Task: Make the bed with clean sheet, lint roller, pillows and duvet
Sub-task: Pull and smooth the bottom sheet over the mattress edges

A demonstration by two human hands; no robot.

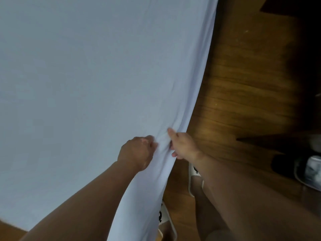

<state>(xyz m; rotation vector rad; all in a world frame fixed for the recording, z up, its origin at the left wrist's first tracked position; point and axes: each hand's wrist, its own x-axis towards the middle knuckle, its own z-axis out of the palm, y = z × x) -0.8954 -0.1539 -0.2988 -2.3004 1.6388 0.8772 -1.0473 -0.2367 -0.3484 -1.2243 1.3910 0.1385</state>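
A pale blue sheet (90, 80) lies smooth over the bed and fills the left and middle of the view. Its right edge hangs down the bed's side toward the floor. My left hand (137, 152) grips a bunch of the sheet near that edge, fingers curled into the cloth. Just to its right, my right hand (182, 145) pinches the same fold at the bed's side, thumb on top. The fabric wrinkles between the two hands. No pillows, duvet or lint roller are in view.
A wooden floor (243, 87) runs along the bed's right side. My feet in white slippers (195, 173) stand beside the bed. A dark object and a pale bowl-like thing (311, 171) sit on the floor at the right edge.
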